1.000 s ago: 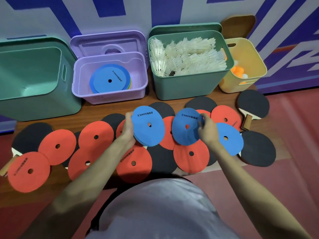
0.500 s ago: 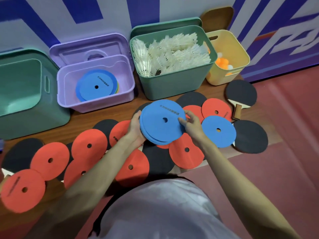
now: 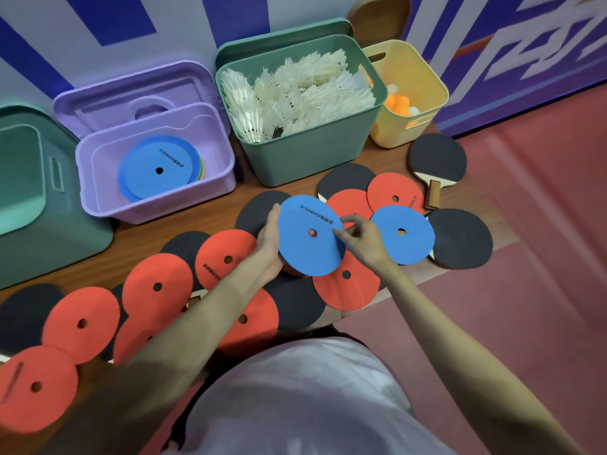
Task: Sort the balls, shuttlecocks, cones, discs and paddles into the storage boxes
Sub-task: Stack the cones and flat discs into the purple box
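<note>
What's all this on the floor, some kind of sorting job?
Yes. A person is tidying sports gear into boxes. Their left hand holds a stack of blue discs, and the right hand pinches its edge. One more blue disc lies beside it among many red discs and black paddles. The purple box already has discs, the green box shuttlecocks, the yellow box balls.
</note>
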`<action>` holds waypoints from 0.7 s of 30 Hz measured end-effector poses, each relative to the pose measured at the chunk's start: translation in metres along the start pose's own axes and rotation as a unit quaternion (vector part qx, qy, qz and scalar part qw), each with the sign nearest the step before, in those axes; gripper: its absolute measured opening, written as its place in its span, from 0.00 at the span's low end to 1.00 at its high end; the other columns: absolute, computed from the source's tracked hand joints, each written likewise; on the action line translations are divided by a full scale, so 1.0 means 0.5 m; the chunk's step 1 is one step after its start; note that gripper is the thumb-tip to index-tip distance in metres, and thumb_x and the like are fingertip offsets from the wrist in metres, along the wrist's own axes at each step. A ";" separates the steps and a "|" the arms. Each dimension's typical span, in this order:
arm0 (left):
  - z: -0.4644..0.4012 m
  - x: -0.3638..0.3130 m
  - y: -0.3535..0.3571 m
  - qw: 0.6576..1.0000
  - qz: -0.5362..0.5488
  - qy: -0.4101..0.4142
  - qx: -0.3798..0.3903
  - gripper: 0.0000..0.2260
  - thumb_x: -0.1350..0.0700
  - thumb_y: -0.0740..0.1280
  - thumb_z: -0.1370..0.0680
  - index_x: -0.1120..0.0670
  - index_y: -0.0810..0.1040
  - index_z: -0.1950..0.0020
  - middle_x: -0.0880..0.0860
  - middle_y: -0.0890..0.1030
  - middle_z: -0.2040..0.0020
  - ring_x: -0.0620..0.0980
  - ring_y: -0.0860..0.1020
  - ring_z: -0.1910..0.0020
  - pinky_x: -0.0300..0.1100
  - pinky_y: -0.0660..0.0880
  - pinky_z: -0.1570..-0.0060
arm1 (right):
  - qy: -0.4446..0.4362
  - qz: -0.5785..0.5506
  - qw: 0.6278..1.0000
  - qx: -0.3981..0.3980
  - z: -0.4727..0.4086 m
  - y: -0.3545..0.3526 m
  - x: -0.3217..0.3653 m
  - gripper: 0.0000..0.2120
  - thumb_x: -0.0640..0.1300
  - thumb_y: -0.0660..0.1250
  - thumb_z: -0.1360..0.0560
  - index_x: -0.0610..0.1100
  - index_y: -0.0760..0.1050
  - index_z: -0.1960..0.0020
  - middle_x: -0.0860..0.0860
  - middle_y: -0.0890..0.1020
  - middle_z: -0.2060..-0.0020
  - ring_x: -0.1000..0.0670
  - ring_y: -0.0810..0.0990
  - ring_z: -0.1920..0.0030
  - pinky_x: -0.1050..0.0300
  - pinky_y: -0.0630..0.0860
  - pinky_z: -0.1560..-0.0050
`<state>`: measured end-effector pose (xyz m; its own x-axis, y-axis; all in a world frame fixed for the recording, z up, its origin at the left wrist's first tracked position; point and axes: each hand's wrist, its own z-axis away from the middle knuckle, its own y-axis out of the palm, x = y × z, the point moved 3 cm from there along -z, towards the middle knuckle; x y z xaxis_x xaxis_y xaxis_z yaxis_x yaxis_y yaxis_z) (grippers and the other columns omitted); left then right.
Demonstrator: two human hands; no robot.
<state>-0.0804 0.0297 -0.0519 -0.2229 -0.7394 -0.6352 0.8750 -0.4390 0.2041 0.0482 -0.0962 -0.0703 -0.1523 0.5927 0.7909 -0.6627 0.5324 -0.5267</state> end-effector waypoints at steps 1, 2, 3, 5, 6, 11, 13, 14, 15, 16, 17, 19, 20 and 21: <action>0.000 0.000 0.006 1.000 -0.002 0.003 0.003 0.21 0.41 0.56 0.19 0.53 0.82 0.51 0.55 0.85 0.53 0.54 0.83 0.54 0.49 0.78 0.47 | 0.021 0.006 0.999 -0.025 -0.002 -0.008 -0.014 0.10 0.40 0.67 0.25 0.40 0.76 0.44 0.47 0.76 0.68 0.50 0.74 0.66 0.58 0.70 0.62; 0.000 0.000 0.011 1.000 -0.002 0.006 0.004 0.20 0.41 0.56 0.19 0.52 0.82 0.54 0.53 0.86 0.56 0.52 0.83 0.57 0.47 0.78 0.51 | 0.047 0.008 0.998 -0.052 -0.001 -0.017 -0.032 0.11 0.38 0.66 0.26 0.38 0.75 0.44 0.46 0.78 0.65 0.48 0.76 0.63 0.57 0.70 0.61; -0.002 0.001 0.015 1.000 -0.003 0.007 0.006 0.19 0.42 0.57 0.19 0.51 0.82 0.55 0.51 0.86 0.58 0.51 0.83 0.58 0.45 0.78 0.53 | 0.080 0.003 0.993 -0.083 -0.001 -0.027 -0.055 0.13 0.37 0.65 0.26 0.37 0.74 0.43 0.44 0.79 0.61 0.45 0.77 0.59 0.56 0.71 0.58; -0.005 0.006 0.019 1.000 -0.015 0.009 0.014 0.19 0.41 0.56 0.19 0.50 0.82 0.55 0.49 0.86 0.60 0.53 0.83 0.56 0.46 0.78 0.52 | 0.156 -0.003 0.977 -0.144 0.007 -0.048 -0.106 0.16 0.38 0.65 0.27 0.34 0.70 0.40 0.38 0.77 0.49 0.40 0.75 0.46 0.51 0.71 0.48; -0.004 0.007 0.021 1.000 -0.019 0.007 0.016 0.19 0.41 0.56 0.19 0.49 0.82 0.56 0.49 0.86 0.59 0.53 0.82 0.54 0.47 0.78 0.50 | 0.194 -0.004 0.966 -0.170 0.017 -0.058 -0.124 0.18 0.37 0.65 0.27 0.34 0.68 0.39 0.37 0.75 0.45 0.38 0.71 0.40 0.49 0.69 0.44; -0.006 0.020 0.025 0.999 -0.038 0.006 0.017 0.21 0.41 0.54 0.19 0.50 0.83 0.55 0.51 0.86 0.57 0.55 0.82 0.52 0.50 0.78 0.46 | 0.334 -0.022 0.910 -0.245 0.061 -0.084 -0.183 0.27 0.37 0.66 0.27 0.29 0.58 0.34 0.37 0.68 0.41 0.38 0.64 0.34 0.48 0.65 0.37; -0.009 0.025 0.025 0.999 -0.042 0.003 0.015 0.22 0.41 0.54 0.19 0.50 0.83 0.56 0.52 0.86 0.56 0.55 0.83 0.52 0.51 0.78 0.45 | 0.352 -0.037 0.902 -0.247 0.062 -0.082 -0.202 0.28 0.39 0.68 0.28 0.29 0.59 0.35 0.35 0.68 0.38 0.36 0.64 0.34 0.48 0.65 0.37; -0.009 0.028 0.026 0.999 -0.041 -0.002 0.018 0.22 0.41 0.54 0.19 0.50 0.84 0.57 0.52 0.86 0.56 0.55 0.83 0.52 0.51 0.78 0.45 | 0.350 -0.069 0.902 -0.244 0.058 -0.079 -0.210 0.27 0.38 0.68 0.29 0.30 0.61 0.36 0.36 0.70 0.40 0.38 0.68 0.36 0.48 0.68 0.38; -0.010 0.029 0.028 0.999 -0.036 -0.005 0.020 0.23 0.41 0.54 0.19 0.50 0.84 0.59 0.53 0.86 0.56 0.55 0.83 0.53 0.51 0.78 0.46 | 0.345 -0.120 0.899 -0.240 0.054 -0.074 -0.219 0.23 0.37 0.68 0.29 0.31 0.65 0.38 0.39 0.74 0.43 0.41 0.72 0.41 0.49 0.71 0.42; -0.010 0.031 0.029 0.999 -0.033 -0.008 0.023 0.24 0.41 0.54 0.19 0.50 0.84 0.60 0.53 0.86 0.56 0.55 0.83 0.54 0.50 0.78 0.47 | 0.343 -0.176 0.892 -0.235 0.054 -0.071 -0.219 0.17 0.37 0.67 0.29 0.34 0.69 0.42 0.43 0.75 0.49 0.45 0.75 0.47 0.50 0.74 0.48; -0.008 0.033 0.032 0.999 -0.033 -0.010 0.028 0.25 0.41 0.54 0.19 0.49 0.85 0.62 0.53 0.86 0.57 0.54 0.83 0.55 0.50 0.78 0.48 | 0.342 -0.226 0.882 -0.233 0.053 -0.067 -0.218 0.13 0.36 0.67 0.29 0.37 0.70 0.45 0.45 0.76 0.52 0.47 0.75 0.53 0.53 0.75 0.54; -0.005 0.032 0.035 0.999 -0.033 -0.007 0.038 0.27 0.41 0.52 0.18 0.49 0.86 0.64 0.53 0.86 0.57 0.54 0.83 0.56 0.49 0.78 0.48 | 0.335 -0.285 0.863 -0.249 0.051 -0.066 -0.216 0.13 0.36 0.67 0.28 0.39 0.70 0.44 0.47 0.76 0.52 0.49 0.74 0.54 0.56 0.73 0.58; -0.006 0.032 0.034 0.999 -0.032 -0.006 0.037 0.27 0.41 0.52 0.18 0.49 0.86 0.65 0.53 0.86 0.56 0.54 0.83 0.55 0.50 0.78 0.47 | 0.326 -0.294 0.859 -0.265 0.049 -0.069 -0.212 0.15 0.35 0.67 0.27 0.39 0.71 0.42 0.48 0.76 0.51 0.49 0.75 0.52 0.56 0.73 0.56; -0.005 0.031 0.032 0.999 -0.031 -0.006 0.034 0.27 0.41 0.52 0.18 0.49 0.86 0.64 0.53 0.86 0.56 0.55 0.83 0.54 0.50 0.78 0.47 | 0.318 -0.297 0.854 -0.283 0.048 -0.073 -0.212 0.15 0.35 0.67 0.27 0.39 0.71 0.41 0.48 0.76 0.51 0.49 0.75 0.51 0.56 0.73 0.54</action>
<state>-0.0685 0.0126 -0.0603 -0.2817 -0.7156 -0.6392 0.8283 -0.5176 0.2145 0.0710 -0.1929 -0.1275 0.6371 0.2283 0.7362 0.0049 0.9539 -0.3000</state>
